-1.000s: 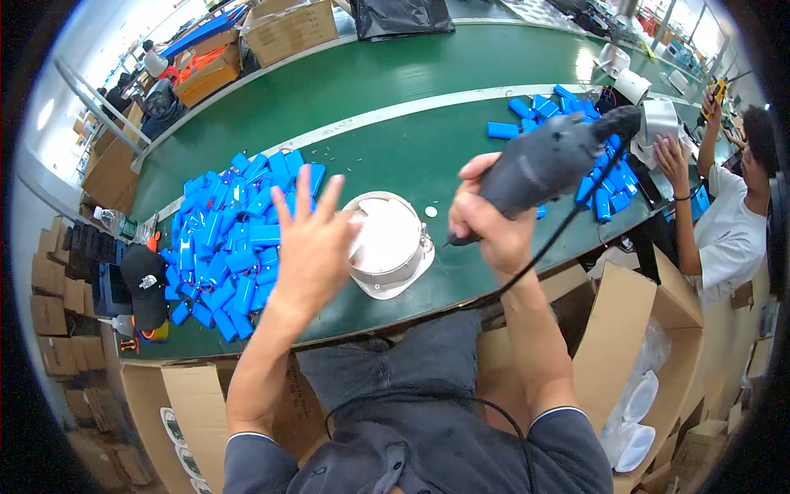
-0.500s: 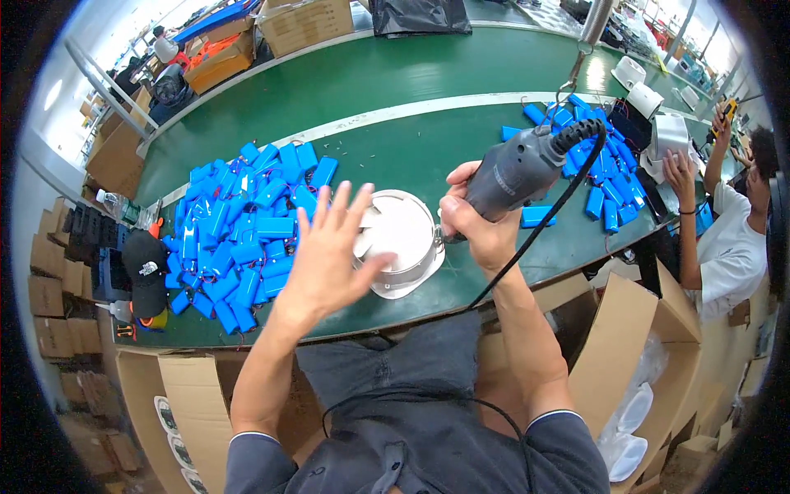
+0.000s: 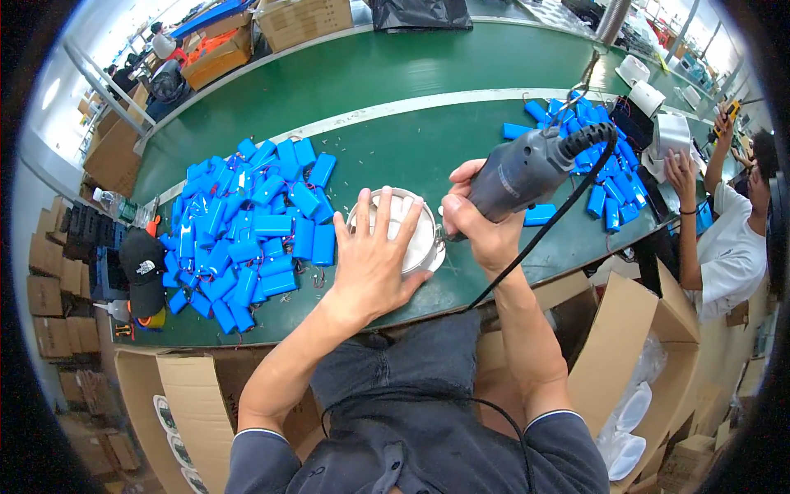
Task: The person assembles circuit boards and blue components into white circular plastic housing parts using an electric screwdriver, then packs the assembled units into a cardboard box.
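Note:
My left hand (image 3: 372, 267) lies with fingers spread over a white round plastic housing (image 3: 425, 234) on the green bench, covering much of its face. In my right hand (image 3: 487, 232) is a dark corded electric screwdriver (image 3: 517, 174), hung from a hook above. Its tip points left and down beside the housing's right rim. A heap of blue wrapped battery packs (image 3: 262, 226) with thin wires lies left of my left hand. One single blue battery pack (image 3: 539, 215) rests just right of the screwdriver.
More blue battery packs (image 3: 611, 185) lie at the right, near white housings (image 3: 671, 136) and a co-worker (image 3: 732, 222). A black cap (image 3: 143, 272) and a bottle (image 3: 119, 206) stand at the left end. Open cardboard boxes (image 3: 609, 346) flank my lap. The screwdriver's cable (image 3: 547, 235) crosses my right wrist.
My left hand has moved right and come down over the white housing; before, it hovered at the housing's left side. My right hand with the screwdriver has hardly moved.

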### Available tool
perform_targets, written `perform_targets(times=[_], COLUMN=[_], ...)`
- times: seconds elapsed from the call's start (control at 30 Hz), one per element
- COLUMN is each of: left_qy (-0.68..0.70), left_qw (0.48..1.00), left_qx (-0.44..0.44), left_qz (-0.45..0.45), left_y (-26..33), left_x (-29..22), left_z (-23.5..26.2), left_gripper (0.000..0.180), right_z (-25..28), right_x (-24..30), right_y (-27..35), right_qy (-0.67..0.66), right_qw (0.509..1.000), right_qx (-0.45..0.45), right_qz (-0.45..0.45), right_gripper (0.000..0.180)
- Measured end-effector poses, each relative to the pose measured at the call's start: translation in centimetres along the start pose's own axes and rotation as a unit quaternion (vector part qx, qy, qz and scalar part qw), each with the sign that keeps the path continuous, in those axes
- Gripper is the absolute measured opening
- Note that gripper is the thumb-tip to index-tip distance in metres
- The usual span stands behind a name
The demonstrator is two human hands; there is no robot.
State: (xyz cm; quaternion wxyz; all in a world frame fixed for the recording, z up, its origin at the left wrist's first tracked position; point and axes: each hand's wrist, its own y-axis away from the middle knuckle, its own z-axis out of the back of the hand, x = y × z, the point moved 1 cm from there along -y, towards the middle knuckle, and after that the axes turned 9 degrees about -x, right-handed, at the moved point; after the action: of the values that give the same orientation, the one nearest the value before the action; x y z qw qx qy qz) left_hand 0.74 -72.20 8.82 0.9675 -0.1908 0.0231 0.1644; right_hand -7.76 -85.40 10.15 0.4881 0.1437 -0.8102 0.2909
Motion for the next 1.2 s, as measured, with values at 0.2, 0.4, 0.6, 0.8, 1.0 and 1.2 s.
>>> perform_targets(times=[0.2, 0.4, 0.6, 0.8, 1.0, 1.2], left_qy=[-0.018, -0.018, -0.015, -0.004, 0.002, 0.001], left_qw=[1.000, 1.000, 1.000, 1.000, 1.000, 1.000], left_qx=[0.006, 0.006, 0.007, -0.007, -0.011, -0.015], left_qz=[0.002, 0.005, 0.007, 0.001, 0.003, -0.001], left_y=[-0.1, 0.0, 0.0, 0.1, 0.2, 0.2], left_x=[-0.2, -0.3, -0.3, -0.4, -0.2, -0.5], left_z=[0.0, -0.1, 0.0, 0.0, -0.3, 0.1], left_gripper=[0.084, 0.085, 0.083, 0.077, 0.080, 0.076], right_z=[-0.1, 0.0, -0.3, -0.6, -0.9, -0.5], right_x=[-0.1, -0.1, 0.0, -0.2, -0.1, 0.1], right_y=[0.0, 0.1, -0.2, -1.0, -1.1, -0.6], right_qy=[0.021, 0.021, 0.020, 0.064, 0.065, 0.078], right_qw=[0.999, 1.000, 1.000, 0.995, 0.994, 0.994], right_qx=[0.009, 0.007, 0.019, 0.072, 0.089, 0.069], right_qz=[0.024, 0.017, -0.003, -0.022, 0.014, 0.011], right_gripper=[0.026, 0.025, 0.023, 0.017, 0.016, 0.019])
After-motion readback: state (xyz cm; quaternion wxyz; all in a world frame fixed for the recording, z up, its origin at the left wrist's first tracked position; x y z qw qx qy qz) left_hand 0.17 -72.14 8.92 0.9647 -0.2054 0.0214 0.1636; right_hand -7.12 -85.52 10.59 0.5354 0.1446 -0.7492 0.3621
